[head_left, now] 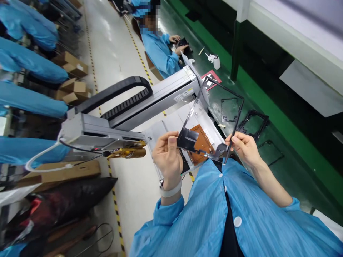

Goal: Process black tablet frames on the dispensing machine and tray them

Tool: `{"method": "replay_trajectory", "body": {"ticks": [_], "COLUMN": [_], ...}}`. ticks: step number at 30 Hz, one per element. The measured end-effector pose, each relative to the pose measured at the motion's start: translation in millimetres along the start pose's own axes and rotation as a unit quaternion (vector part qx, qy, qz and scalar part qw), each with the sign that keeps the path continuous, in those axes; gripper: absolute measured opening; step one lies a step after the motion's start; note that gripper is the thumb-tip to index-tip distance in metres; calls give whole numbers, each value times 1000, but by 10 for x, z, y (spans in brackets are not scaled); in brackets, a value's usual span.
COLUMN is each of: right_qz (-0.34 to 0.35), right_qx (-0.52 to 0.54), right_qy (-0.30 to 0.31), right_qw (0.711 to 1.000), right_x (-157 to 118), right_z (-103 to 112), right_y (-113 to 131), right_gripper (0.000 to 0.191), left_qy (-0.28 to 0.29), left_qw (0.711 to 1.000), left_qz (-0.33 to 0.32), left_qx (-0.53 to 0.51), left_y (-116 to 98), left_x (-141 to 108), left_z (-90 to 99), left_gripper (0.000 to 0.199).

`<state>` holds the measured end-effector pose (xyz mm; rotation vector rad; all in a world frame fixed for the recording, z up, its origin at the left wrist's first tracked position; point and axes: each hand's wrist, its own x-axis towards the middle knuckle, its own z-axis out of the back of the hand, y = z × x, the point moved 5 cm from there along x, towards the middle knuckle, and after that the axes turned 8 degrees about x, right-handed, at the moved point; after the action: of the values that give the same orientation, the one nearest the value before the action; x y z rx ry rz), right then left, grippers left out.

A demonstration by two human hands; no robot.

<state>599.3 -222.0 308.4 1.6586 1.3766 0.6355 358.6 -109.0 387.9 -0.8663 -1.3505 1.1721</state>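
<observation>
A thin black rectangular frame [239, 111] is held up in front of my chest, tilted, with a dark sheet-like part at its lower left corner. My left hand [168, 153] pinches that corner between thumb and fingers. On the opposite side, my right hand [243, 144] grips the edge of the same frame. Behind and below it, an orange-brown fixture plate [200, 137] sits on the white bed of a gantry machine [158, 103]. A gold cylindrical tool head [134, 153] hangs from the machine's arm, left of my left hand.
Several black frames [253, 123] lie on the green bench [294, 178] to the right. Farther up are a red-edged sheet [216, 75] and a white bottle [216, 62]. A co-worker [160, 50] in blue handles a dark part at the bench. Cardboard boxes [71, 64] stand left.
</observation>
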Motion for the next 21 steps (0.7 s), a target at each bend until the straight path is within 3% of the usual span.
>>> {"method": "replay_trajectory", "body": {"ticks": [4,13,21], "right_qz": [-8,-3,25], "right_qx": [-5,-7,-57], "right_qy": [-6,-34,-38], "right_qw": [1000,999,997], "right_x": [-48,-234,-303], "right_z": [-112,-368,-414], "right_y": [2,-95,-239], "right_gripper": [52,49,42], "left_qy": [11,46,74], "left_qw": [1000,999,997], "left_qz": [-17,-7,-24], "left_qx": [0,-23,-25], "left_y": [-115,-131,-97], "left_x": [8,58,138], "left_z": [103,332,549], "left_gripper": [57,57,49]}}
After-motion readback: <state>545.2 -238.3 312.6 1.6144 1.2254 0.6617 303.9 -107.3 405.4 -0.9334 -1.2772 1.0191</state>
